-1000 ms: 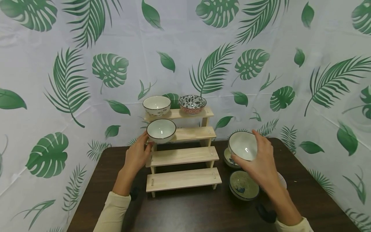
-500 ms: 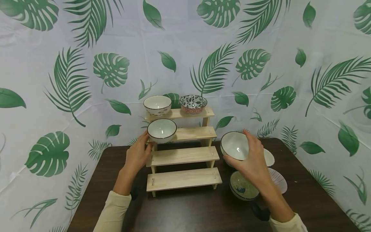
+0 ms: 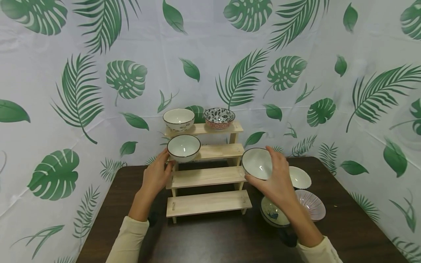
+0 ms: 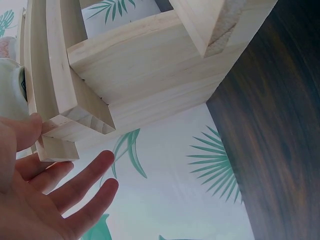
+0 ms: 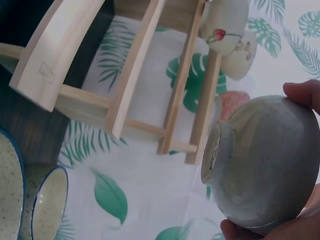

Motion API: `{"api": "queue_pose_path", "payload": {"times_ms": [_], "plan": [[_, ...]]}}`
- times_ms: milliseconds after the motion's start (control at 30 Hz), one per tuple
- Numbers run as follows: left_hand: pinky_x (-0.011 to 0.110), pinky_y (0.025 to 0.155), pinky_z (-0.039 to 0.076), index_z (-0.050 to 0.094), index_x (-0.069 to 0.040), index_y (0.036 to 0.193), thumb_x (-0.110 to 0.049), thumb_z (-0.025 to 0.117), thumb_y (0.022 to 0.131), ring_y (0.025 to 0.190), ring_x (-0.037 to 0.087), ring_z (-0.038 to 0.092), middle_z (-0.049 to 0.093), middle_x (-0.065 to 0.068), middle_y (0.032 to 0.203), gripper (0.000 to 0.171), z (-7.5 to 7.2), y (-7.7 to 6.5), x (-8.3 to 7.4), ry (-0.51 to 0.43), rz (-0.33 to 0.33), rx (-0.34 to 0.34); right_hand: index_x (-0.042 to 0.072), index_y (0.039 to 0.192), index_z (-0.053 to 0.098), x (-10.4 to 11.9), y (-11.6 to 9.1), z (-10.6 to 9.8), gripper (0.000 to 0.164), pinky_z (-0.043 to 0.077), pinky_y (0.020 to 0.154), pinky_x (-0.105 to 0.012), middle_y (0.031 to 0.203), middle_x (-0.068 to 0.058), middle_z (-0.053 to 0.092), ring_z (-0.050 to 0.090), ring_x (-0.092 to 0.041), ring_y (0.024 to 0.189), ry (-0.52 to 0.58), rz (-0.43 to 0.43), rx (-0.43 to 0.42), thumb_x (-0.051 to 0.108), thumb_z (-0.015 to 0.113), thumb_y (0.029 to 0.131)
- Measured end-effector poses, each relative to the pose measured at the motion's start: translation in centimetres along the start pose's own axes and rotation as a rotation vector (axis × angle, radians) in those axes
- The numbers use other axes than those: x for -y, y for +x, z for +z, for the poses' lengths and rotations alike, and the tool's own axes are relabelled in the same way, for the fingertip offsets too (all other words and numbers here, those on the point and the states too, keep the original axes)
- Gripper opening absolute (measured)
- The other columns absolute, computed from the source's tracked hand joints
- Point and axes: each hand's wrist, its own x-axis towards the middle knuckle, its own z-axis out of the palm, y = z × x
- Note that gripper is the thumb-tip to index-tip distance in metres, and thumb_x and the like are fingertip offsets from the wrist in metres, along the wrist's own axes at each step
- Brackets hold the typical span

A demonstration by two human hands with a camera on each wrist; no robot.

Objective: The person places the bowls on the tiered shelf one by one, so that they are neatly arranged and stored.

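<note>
On the dark counter (image 3: 197,243), a wooden stand (image 3: 209,176); just right of its middle steps (image 3: 222,150), your right hand (image 3: 279,180) holds a pale bowl (image 3: 256,163).
Thumb near, fingers far, it pinches the round sides; your left hand (image 3: 157,173), loosely spread, touches the stand's left end beside another bowl (image 3: 183,147), grip unclear. Only the right wrist view shows the held bowl's foot (image 5: 214,154).

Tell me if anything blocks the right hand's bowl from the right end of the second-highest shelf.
Nothing visible stands between that bowl and the shelf's right end; the left bowl, by the left hand, is at the opposite end.
</note>
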Motion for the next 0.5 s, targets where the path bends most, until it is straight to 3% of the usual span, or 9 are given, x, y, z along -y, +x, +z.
{"api": "queue_pose_path", "payload": {"times_ms": [500], "plan": [[0.071,0.102,0.046,0.05,-0.01,0.153,-0.029,0.058,0.106,0.144,0.038,0.05,0.042,0.011,0.164,0.051,0.0,0.0,0.1,-0.004,0.007,-0.008,0.018,0.16,0.034,1.0,0.8,1.9,0.103,0.048,0.096,-0.069,0.155,-0.024,0.038,0.038,-0.043,0.14,0.029,-0.001,-0.009,0.04,0.089,0.075]]}}
